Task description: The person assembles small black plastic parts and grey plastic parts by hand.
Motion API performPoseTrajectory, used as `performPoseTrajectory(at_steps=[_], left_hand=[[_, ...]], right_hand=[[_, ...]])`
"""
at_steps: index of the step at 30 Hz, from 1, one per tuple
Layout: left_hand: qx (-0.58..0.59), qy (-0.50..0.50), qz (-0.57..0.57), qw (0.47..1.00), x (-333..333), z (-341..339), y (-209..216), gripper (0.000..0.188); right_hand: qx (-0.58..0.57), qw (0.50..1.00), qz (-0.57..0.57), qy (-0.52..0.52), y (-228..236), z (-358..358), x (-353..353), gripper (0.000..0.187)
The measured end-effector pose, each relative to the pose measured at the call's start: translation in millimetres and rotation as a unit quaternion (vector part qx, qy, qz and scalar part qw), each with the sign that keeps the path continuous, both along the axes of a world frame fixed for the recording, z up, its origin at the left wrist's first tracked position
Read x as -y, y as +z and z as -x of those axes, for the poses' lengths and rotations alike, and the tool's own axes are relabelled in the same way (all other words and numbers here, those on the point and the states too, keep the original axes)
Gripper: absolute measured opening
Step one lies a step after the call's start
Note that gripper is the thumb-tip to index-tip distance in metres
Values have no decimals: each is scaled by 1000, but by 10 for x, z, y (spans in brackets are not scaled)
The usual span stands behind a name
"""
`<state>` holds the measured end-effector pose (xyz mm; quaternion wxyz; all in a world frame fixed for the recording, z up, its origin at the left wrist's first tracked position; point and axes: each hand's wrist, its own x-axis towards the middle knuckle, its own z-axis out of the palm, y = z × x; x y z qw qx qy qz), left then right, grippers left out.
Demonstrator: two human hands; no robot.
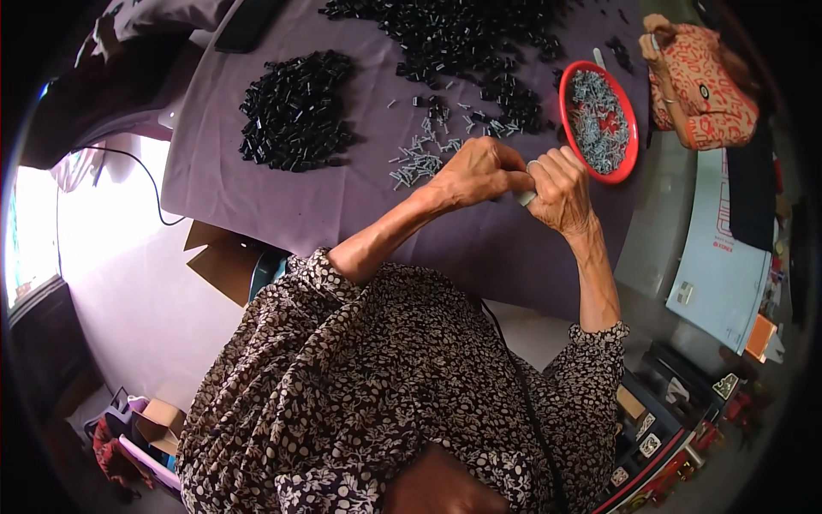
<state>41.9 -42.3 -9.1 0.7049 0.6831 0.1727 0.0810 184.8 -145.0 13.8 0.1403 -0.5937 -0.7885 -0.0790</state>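
My left hand [481, 174] and my right hand [558, 187] meet above the near part of the table, both closed with fingertips pressed together. What they pinch is hidden by the fingers. White wrapping [526, 197] shows on a digit of my right hand. Beside my left hand lies a loose scatter of small grey screw-like pins [417, 166], mixed at its far side with a few small black parts [437, 107]. A red oval plate [634, 141] full of the same grey pins stands just right of my right hand.
A heap of small black pieces [295, 111] sits at the left of the purple cloth [248, 188]. A larger black pile [454, 30] spreads across the far side. Another person in orange patterned clothing [706, 86] is at the far right. An open cardboard box [227, 265] stands below the table's left edge.
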Motion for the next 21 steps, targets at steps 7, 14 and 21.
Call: performPoseTrajectory(at_steps=[7, 14, 21], left_hand=[[45, 110, 97, 988, -193, 44, -130, 15], [8, 327, -100, 940, -918, 718, -60, 23], [-145, 387, -374, 830, -1266, 1382, -249, 20]], right_hand=[[-30, 997, 40, -51, 135, 87, -200, 21], [-190, 974, 59, -106, -197, 194, -677, 15], [-182, 976, 75, -96, -547, 300, -1157, 13]])
